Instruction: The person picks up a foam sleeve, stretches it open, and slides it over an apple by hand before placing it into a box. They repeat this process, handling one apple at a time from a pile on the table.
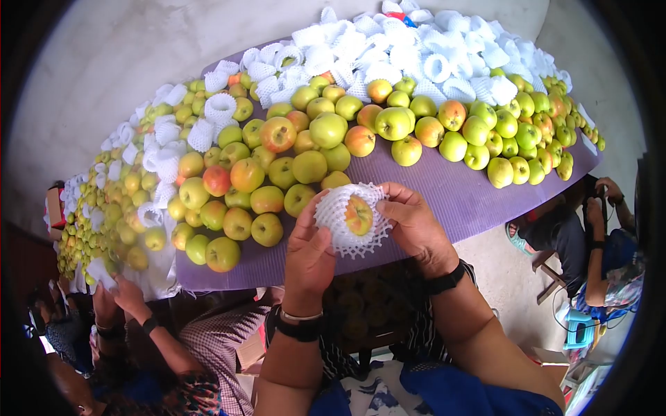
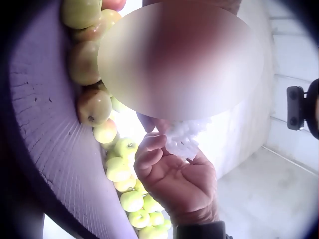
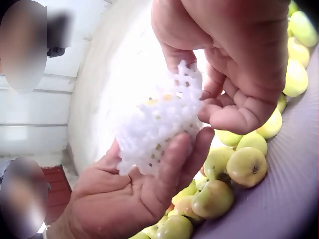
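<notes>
A white foam net (image 1: 340,220) is wrapped around a yellow-red apple (image 1: 359,215), held up over the front edge of the purple table. The left hand (image 1: 309,256) grips the netted apple from its left side, thumb in front. On the other side the right hand (image 1: 415,225) pinches the net's edge between thumb and fingers. In the right wrist view the net (image 3: 159,124) covers most of the apple, with the left hand (image 3: 124,199) below it and the right hand (image 3: 224,64) above. The left wrist view shows the right hand (image 2: 179,184) at the net (image 2: 183,142); a blur hides much there.
Many green-red apples (image 1: 309,166) lie on the purple table (image 1: 444,187), with a heap of white foam nets (image 1: 437,68) behind them. At the left another person's hands (image 1: 118,298) hold a net. Someone else sits at the right near a turquoise stool (image 1: 580,329).
</notes>
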Available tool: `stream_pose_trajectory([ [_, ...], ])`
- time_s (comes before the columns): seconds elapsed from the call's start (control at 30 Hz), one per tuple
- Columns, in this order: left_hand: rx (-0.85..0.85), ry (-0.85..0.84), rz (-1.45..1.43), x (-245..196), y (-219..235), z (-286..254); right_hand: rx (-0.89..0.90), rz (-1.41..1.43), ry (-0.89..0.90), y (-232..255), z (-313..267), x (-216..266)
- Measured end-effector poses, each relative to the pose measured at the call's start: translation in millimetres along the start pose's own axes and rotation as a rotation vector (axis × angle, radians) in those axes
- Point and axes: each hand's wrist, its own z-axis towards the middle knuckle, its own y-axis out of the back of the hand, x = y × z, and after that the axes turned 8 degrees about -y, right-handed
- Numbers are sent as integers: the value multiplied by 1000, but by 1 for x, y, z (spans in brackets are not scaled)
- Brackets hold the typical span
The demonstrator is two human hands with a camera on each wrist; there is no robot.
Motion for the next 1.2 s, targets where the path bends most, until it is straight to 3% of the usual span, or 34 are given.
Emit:
stream_pose_trajectory([
  [0.13, -34, 30, -48, 1, -4, -1, -28, 204, 37, -9, 3, -11],
  [0.2, -13, 39, -49, 7, -2, -2, -76, 246, 137, -15, 4, -18],
  [0.43, 42, 90, -23, 11, -4, -4, -178, 86, 211, -14, 4, -21],
  [0.57, 31, 106, -66, 11, 3, -5, -152, -90, 179, -10, 3, -19],
  [0.63, -83, 134, -229, 8, 1, -4, -138, -150, 132, -10, 2, -17],
  [0.73, -165, 159, -240, 6, 5, -2, -130, -189, 153, -13, -2, -11],
  [0.8, -188, 164, -182, 5, 5, -3, 79, -275, 335, -15, -5, -2],
  [0.83, -205, 172, -121, 4, 5, -3, 82, -277, 325, -16, -9, 1],
  [0.9, -183, 158, -24, 4, 7, -3, 154, -658, 427, -21, -17, 6],
  [0.93, -152, 148, 76, 3, 8, -2, 156, -657, 408, -26, -19, 9],
  [1.0, -194, 155, 104, 3, 6, -3, 159, -1132, 537, -34, -18, 7],
  [1.1, -241, 134, 155, 5, 10, -4, 148, -1133, 599, -29, -13, -6],
  [1.2, -181, 113, 206, -1, 13, -6, 103, -1141, 668, -31, -15, -11],
])
